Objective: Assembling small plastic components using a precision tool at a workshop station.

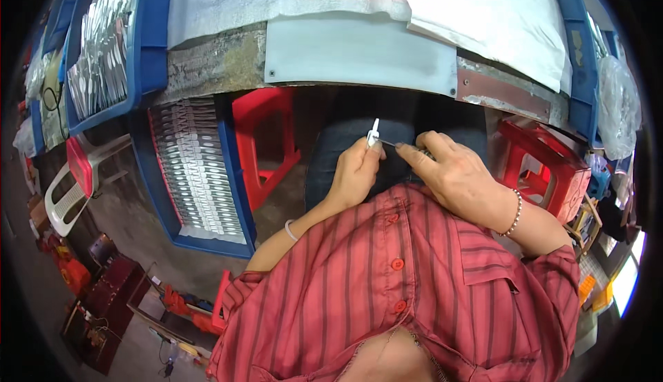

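Note:
Over my lap, just in front of the table edge, my left hand (356,173) is closed on a small white pointed piece (374,130). Its narrow tip sticks up above the thumb and fingers; the lower part is hidden in the grip. From the right, my right hand (459,178) is closed around a thin metal tool (389,144), its slim shaft reaching to the base of the white piece. The tool's handle is mostly covered by the fingers, so its exact kind cannot be made out.
Ahead is a worn table with a pale board (359,50) and cloths (483,16). Left, a low blue crate (239,199) holds rows of slim pieces; another blue crate (150,36) stands higher. Red stools (273,144) flank my legs. A blue crate (579,57) stands right.

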A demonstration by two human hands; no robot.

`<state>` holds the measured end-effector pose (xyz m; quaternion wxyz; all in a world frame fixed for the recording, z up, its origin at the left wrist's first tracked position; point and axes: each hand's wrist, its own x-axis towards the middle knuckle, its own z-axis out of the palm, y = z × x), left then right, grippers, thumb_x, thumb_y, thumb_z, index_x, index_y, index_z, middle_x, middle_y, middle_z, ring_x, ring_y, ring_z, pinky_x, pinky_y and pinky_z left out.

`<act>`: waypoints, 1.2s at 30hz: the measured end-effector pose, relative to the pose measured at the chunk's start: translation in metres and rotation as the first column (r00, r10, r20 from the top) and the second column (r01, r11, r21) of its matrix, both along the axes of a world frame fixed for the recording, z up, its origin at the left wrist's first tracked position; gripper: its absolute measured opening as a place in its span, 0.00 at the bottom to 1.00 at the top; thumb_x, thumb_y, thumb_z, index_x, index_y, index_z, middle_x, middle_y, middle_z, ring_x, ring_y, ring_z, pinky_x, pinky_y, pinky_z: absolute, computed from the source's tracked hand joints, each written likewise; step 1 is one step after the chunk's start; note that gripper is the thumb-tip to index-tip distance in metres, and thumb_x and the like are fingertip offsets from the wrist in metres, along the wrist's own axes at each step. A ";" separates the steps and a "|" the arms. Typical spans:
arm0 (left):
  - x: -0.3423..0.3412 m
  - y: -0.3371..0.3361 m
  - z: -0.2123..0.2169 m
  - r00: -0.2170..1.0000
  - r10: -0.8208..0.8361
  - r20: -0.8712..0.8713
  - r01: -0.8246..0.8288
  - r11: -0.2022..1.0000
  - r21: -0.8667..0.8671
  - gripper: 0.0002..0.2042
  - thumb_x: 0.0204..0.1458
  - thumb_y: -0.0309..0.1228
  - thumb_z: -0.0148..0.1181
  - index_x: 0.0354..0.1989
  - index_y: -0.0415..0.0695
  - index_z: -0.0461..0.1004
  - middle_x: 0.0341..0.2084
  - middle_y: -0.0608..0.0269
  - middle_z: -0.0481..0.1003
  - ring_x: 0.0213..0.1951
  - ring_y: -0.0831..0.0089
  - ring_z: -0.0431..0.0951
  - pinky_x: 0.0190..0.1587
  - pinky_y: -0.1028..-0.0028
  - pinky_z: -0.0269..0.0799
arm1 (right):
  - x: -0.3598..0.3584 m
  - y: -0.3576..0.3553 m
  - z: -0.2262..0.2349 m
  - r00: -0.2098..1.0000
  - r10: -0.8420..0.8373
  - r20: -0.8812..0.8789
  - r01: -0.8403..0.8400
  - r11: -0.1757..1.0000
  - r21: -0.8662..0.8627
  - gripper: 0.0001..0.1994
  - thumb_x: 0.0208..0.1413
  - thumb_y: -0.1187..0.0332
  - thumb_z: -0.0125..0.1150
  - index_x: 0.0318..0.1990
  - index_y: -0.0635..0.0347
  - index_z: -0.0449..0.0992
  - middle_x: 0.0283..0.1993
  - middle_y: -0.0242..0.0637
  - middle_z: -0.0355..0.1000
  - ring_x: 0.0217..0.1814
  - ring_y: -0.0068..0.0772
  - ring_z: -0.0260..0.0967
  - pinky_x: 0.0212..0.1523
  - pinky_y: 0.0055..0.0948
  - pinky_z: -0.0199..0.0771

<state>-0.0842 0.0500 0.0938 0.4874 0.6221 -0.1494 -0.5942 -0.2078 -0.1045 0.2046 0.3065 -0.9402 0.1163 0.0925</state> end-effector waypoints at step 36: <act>-0.001 -0.005 -0.019 0.836 -0.040 0.547 0.133 0.983 -0.131 0.09 0.59 0.27 0.48 0.30 0.34 0.65 0.18 0.42 0.71 0.23 0.43 0.74 0.23 0.56 0.65 | 0.021 -0.003 -0.023 0.987 0.051 -0.150 -0.055 0.998 -0.026 0.18 0.48 0.70 0.55 0.48 0.67 0.76 0.25 0.44 0.73 0.22 0.39 0.72 0.20 0.35 0.71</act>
